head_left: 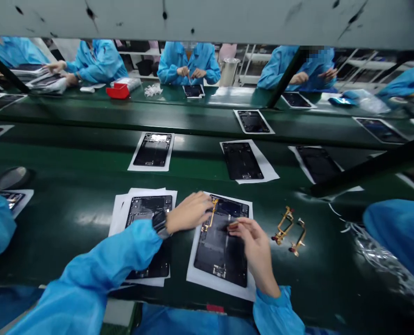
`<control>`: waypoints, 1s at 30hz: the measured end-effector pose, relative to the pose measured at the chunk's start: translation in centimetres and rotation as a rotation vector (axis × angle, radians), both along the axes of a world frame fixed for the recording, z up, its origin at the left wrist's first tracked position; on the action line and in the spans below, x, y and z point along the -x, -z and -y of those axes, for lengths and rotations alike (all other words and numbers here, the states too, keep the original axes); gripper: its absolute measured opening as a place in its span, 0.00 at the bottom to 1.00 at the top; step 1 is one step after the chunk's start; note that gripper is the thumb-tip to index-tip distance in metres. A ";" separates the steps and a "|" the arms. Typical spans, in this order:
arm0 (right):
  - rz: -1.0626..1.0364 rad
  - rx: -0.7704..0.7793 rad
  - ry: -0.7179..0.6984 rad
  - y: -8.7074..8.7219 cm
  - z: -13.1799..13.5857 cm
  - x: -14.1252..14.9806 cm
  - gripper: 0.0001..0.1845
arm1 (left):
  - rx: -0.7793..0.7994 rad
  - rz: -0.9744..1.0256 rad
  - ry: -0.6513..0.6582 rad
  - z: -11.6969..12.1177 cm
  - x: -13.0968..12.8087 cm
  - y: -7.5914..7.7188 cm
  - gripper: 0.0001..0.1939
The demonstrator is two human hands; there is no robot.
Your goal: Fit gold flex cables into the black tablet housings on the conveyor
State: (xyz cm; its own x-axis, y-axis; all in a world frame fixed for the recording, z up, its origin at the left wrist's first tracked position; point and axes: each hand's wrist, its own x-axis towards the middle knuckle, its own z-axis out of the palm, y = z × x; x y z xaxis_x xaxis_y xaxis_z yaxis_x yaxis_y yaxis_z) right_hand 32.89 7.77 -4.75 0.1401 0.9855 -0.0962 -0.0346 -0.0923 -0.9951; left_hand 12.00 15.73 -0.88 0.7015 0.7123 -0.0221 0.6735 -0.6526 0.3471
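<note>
A black tablet housing lies on a white sheet in front of me. An orange flex cable runs along its upper left part. My left hand reaches over from the left, its bent fingers closed at this cable; the fingertips are partly hidden. Above the middle of the housing, my right hand is closed in a pinch. A small brownish piece shows at its fingertips, too blurred to name. Two more orange flex cables lie on the green bench to the right.
Another tablet housing lies on sheets beneath my left forearm. Several housings on white sheets, one of them nearby, rest farther back. A dark slanted post stands at right. Clear plastic wrapping lies near a neighbour's blue sleeve. Co-workers sit opposite.
</note>
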 end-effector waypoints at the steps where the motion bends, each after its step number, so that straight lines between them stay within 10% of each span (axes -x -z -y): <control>1: -0.162 0.069 0.043 0.0 0.5 -0.8 0.13 | 0.018 -0.014 -0.053 -1.7 -1.3 0.2 0.14; 5: -0.328 0.220 0.080 -0.3 2.2 -4.7 0.18 | 0.087 -0.061 -0.131 -6.7 -5.6 2.0 0.12; 9: 0.361 0.119 0.262 1.1 3.1 -9.4 0.21 | 0.198 -0.074 -0.150 -8.4 -5.6 3.0 0.05; 13: 0.925 0.000 0.273 3.2 3.3 -11.9 0.27 | 0.259 -0.056 -0.199 -11.6 -2.3 1.7 0.05; 23: 1.214 -0.247 0.323 5.3 3.4 -10.5 0.17 | -0.035 -0.200 -0.625 -30.9 8.8 -3.2 0.13; 30: 1.088 -0.434 0.457 3.0 2.0 -11.8 0.08 | -0.076 -0.342 -0.683 -29.1 14.5 -1.4 0.19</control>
State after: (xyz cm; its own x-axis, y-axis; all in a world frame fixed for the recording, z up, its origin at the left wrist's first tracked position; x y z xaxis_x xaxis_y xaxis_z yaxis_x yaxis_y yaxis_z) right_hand 44.69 5.80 -7.79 0.2798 0.7474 0.6025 0.8792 0.0525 -0.4735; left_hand -2.53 44.80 0.54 0.0678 0.9934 -0.0924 0.9976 -0.0665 0.0176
